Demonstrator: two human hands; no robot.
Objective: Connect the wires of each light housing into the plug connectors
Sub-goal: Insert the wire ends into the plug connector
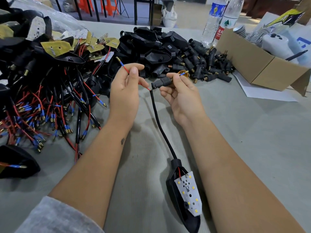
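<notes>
A black light housing (175, 197) with a white LED board (188, 194) lies on the table between my forearms. Its black cable (158, 118) rises to my hands. My left hand (124, 91) pinches the red wire (126, 69), whose blue sleeve and brass tip point up and left. My right hand (181, 96) grips a black plug connector (161, 82); a second wire with a blue sleeve (182, 74) comes out of its brass end under my thumb.
A tangle of housings with red and black wires (42, 106) fills the left side. A heap of black plug connectors (198, 64) and empty housings lies behind my hands. A cardboard box (252, 64) and two water bottles (217, 19) stand at the right.
</notes>
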